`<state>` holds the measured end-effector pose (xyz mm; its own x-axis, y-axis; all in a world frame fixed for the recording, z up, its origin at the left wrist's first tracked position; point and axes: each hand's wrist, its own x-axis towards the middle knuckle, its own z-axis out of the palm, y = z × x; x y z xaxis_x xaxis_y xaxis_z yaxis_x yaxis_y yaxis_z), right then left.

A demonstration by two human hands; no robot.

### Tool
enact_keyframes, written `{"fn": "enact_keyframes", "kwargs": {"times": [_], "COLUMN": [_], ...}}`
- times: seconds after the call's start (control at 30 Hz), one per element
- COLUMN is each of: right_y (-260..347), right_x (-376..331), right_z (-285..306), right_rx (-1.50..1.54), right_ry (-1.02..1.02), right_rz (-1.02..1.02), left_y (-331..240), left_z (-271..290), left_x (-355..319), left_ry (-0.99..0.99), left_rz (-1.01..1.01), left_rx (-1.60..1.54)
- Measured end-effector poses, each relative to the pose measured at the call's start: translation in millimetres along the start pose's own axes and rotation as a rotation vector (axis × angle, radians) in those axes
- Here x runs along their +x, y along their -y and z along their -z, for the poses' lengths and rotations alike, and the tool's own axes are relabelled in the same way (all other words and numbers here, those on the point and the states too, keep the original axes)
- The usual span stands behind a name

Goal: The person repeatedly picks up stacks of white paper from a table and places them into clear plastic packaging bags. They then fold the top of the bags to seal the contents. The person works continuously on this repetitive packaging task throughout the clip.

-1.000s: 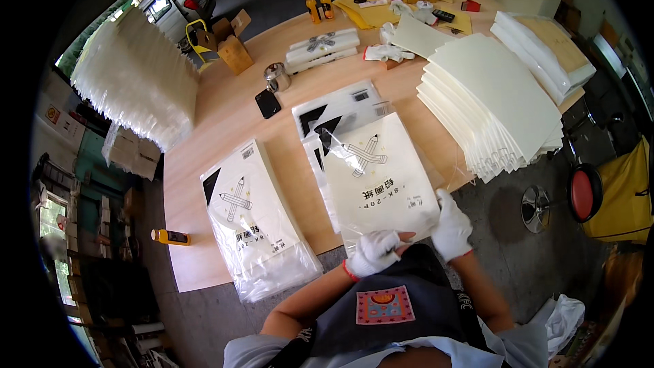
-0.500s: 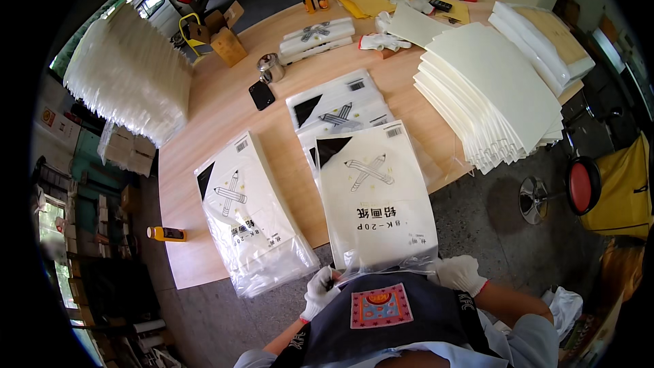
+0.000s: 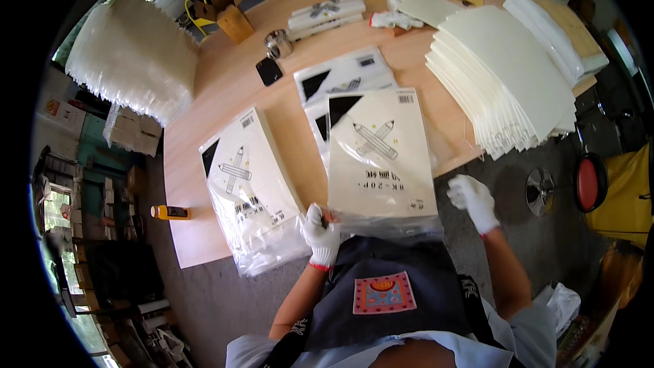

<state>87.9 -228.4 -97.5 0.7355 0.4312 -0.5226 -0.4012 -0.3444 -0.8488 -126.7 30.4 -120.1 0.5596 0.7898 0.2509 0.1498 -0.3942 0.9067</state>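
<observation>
The left hand (image 3: 321,235) pinches the near edge of a bagged paper pack (image 3: 379,157) at the worktop's (image 3: 225,88) near edge, fingers closed on the plastic. The right hand (image 3: 473,199) hangs loosely open, empty. 1 bagged pile (image 3: 248,184) lies left; unbagged sheets (image 3: 504,75) remain right.

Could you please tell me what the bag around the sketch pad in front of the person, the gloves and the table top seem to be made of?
The bag looks like thin clear plastic film: glossy, wrinkled, with the pad showing through. The pad itself appears to be matt cream paper. The left hand and right hand wear white gloves, probably knitted fabric. The table top seems to be pale wood or plywood, smooth and matt.
</observation>
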Motion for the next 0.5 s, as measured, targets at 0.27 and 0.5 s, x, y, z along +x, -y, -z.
{"fn": "enact_keyframes", "kwargs": {"times": [0.27, 0.5], "right_y": [-54, -72], "right_x": [46, 55], "right_z": [-49, -29], "right_rx": [0.432, 0.180], "right_ry": [0.167, 0.148], "right_rz": [-0.155, -0.018], "left_y": [74, 54], "left_z": [77, -9], "left_x": [-100, -40], "left_ry": [0.497, 0.363], "left_rz": [0.423, 1.148], "left_rx": [0.309, -0.863]}}
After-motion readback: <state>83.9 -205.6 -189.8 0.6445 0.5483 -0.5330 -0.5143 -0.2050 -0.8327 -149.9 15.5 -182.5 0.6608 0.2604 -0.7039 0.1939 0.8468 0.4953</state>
